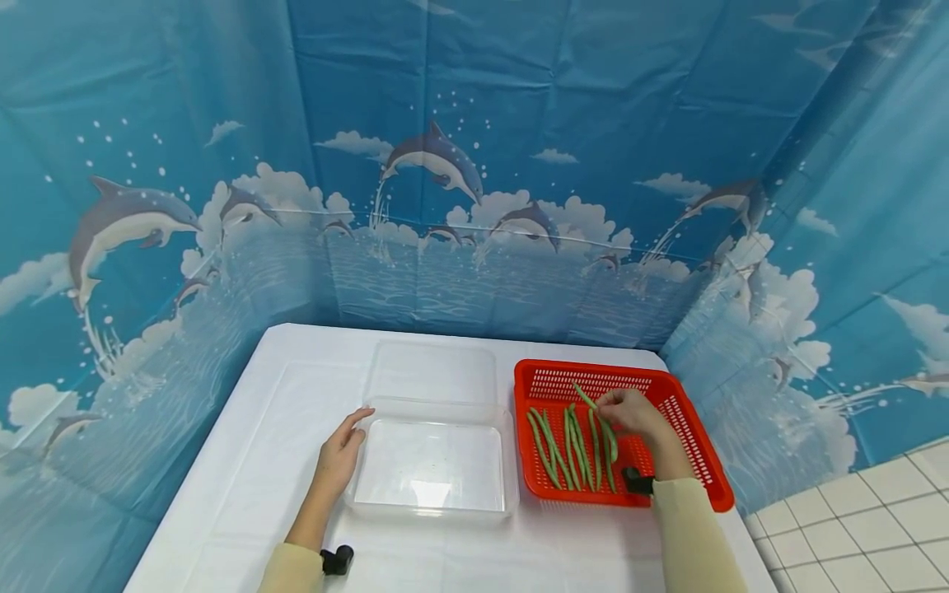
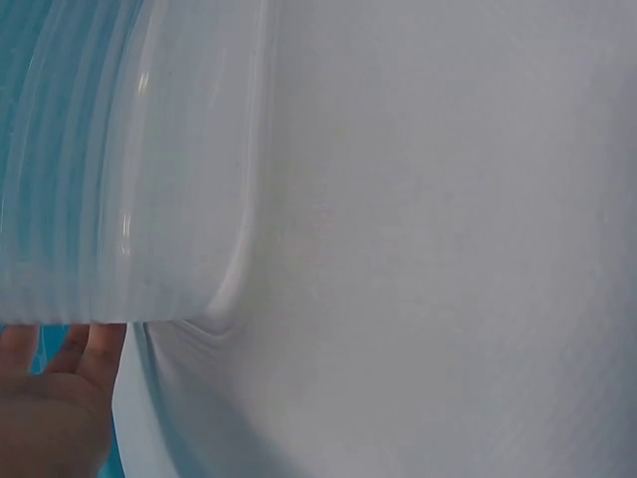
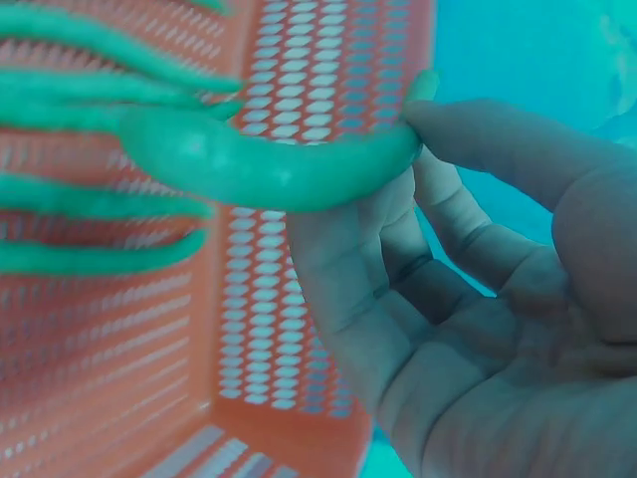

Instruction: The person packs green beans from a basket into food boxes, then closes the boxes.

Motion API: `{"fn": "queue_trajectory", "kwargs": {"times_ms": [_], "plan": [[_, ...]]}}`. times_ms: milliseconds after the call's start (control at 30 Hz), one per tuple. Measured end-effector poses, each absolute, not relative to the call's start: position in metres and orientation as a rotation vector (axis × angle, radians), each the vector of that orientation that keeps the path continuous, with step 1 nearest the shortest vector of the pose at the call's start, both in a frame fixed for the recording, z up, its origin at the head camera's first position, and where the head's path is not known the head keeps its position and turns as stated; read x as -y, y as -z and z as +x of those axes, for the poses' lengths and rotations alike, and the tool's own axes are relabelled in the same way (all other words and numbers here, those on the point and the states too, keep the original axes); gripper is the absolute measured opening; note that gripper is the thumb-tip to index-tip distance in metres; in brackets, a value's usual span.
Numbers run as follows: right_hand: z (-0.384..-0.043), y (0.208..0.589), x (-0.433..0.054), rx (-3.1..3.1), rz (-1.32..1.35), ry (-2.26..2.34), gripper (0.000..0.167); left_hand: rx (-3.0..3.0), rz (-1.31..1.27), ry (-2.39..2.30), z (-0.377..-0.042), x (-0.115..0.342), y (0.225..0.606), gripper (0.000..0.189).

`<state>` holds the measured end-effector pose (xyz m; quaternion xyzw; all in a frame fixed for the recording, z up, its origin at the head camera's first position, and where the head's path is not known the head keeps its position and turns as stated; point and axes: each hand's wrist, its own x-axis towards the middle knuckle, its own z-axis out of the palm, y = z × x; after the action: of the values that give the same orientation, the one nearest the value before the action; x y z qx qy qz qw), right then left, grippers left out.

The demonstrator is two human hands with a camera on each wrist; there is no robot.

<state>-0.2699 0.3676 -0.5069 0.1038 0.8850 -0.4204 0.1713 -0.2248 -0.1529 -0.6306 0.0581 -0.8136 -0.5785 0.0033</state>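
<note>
The right hand [image 1: 630, 414] pinches a bean [image 3: 279, 174] in the red basket [image 1: 593, 367] and should hold it softly, clear of the other beans [image 1: 574, 449], while the left hand [image 1: 339, 455] has loose fingers at the box's [image 1: 430, 461] edge.

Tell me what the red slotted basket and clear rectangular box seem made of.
The red slotted rectangular basket looks like moulded plastic with a soft sheen: even perforations and rounded rim. The clear rectangular box is probably glossy plastic, judging by transparent walls with bright highlights, though glass is possible.
</note>
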Motion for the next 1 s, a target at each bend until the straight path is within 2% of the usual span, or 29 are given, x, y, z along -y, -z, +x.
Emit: {"fn": "queue_trajectory", "kwargs": {"times_ms": [400,1000], "plan": [[-0.267,0.468,-0.315,-2.509,0.033,1.259,0.027,2.541,0.182,1.82,-0.224,0.153,0.631,0.042],[-0.276,0.464,-0.229,-2.493,-0.116,1.229,0.016,2.538,0.196,1.836,-0.224,0.153,0.629,0.042]]}}
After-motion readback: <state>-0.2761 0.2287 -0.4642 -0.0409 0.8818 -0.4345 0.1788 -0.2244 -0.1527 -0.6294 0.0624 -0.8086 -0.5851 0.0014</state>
